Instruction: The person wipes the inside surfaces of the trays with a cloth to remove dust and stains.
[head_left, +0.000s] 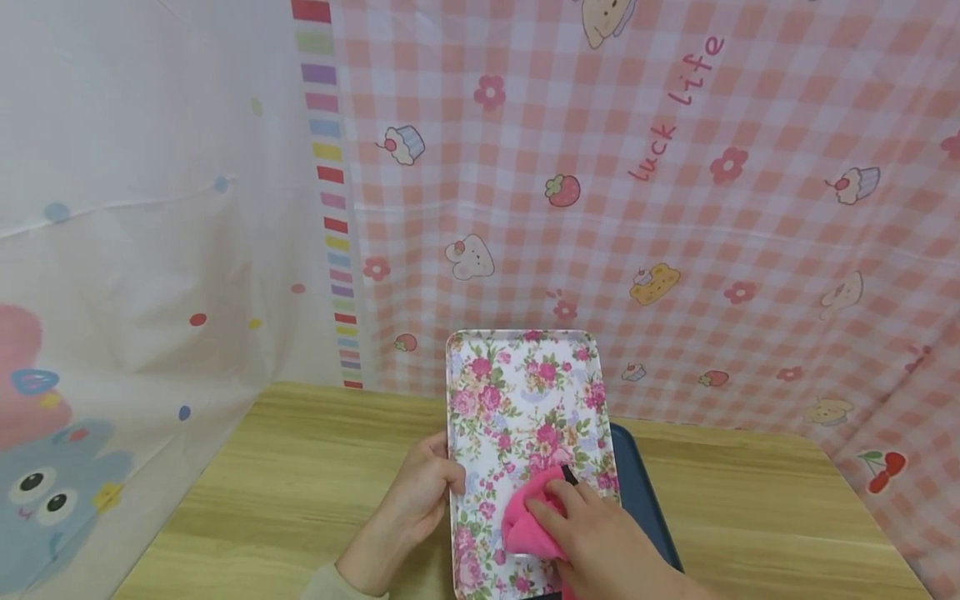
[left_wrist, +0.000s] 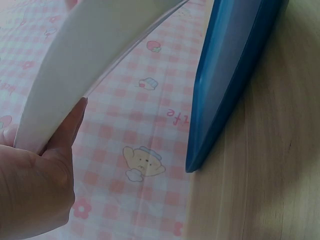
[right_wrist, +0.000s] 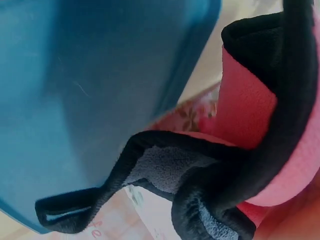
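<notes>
A white rectangular tray (head_left: 536, 367) with pink roses is held up off the table, its patterned face toward me. My left hand (head_left: 423, 492) grips its left edge, thumb on the front and fingers behind; the left wrist view shows the tray's plain pale back (left_wrist: 70, 65). Bunched in my right hand (head_left: 600, 525) is a pink cloth (head_left: 528, 517) with black edging and a grey underside, pressed on the lower right of the flowered face. In the right wrist view the cloth's black-edged folds (right_wrist: 240, 165) and hanging loop fill the foreground.
A dark blue tray (head_left: 645, 492) lies on the wooden table (head_left: 300, 467), partly hidden behind the flowered tray. A pink checked curtain (head_left: 510, 167) hangs at the back, and a white curtain (head_left: 150, 233) with cartoon prints hangs on the left.
</notes>
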